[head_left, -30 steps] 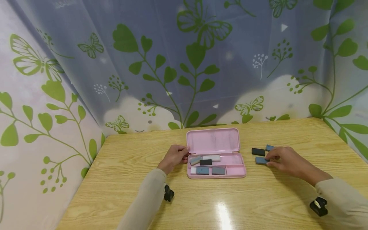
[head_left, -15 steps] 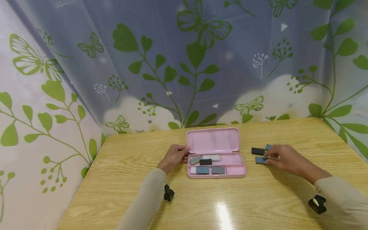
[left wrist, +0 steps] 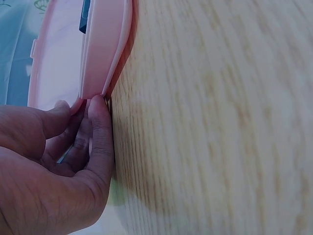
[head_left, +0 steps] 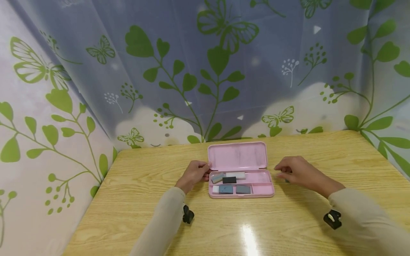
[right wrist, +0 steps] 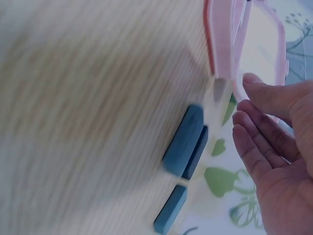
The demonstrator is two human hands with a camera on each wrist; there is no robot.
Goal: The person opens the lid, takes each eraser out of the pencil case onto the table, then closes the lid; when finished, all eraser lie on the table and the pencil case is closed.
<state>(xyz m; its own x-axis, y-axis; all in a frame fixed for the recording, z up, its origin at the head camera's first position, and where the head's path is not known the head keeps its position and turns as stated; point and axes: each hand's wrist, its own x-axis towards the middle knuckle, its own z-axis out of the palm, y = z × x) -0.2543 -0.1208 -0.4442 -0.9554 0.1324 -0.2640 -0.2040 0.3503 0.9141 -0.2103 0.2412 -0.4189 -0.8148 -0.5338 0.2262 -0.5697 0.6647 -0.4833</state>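
Note:
A pink pencil case (head_left: 237,156) lies open on the table, its lid laid back. My left hand (head_left: 193,174) holds its left edge at the hinge; in the left wrist view the thumb is at the lid and the fingers (left wrist: 101,127) at the base. Inside are a white eraser (head_left: 238,175), a black eraser (head_left: 229,180), a blue eraser (head_left: 226,189) and a grey one (head_left: 243,190). My right hand (head_left: 299,174) hovers right of the case, fingers relaxed and holding nothing. Below it in the right wrist view lie two blue erasers (right wrist: 183,142) and a dark one, mostly hidden in the head view.
The wooden table (head_left: 144,213) extends around the case on all sides. A patterned curtain (head_left: 179,71) with leaves and butterflies stands behind and beside the table. The lower right compartment of the case shows bare pink plastic.
My right hand has left the loose erasers and moved left toward the case, now rising above the table. The left hand and the case have stayed in place.

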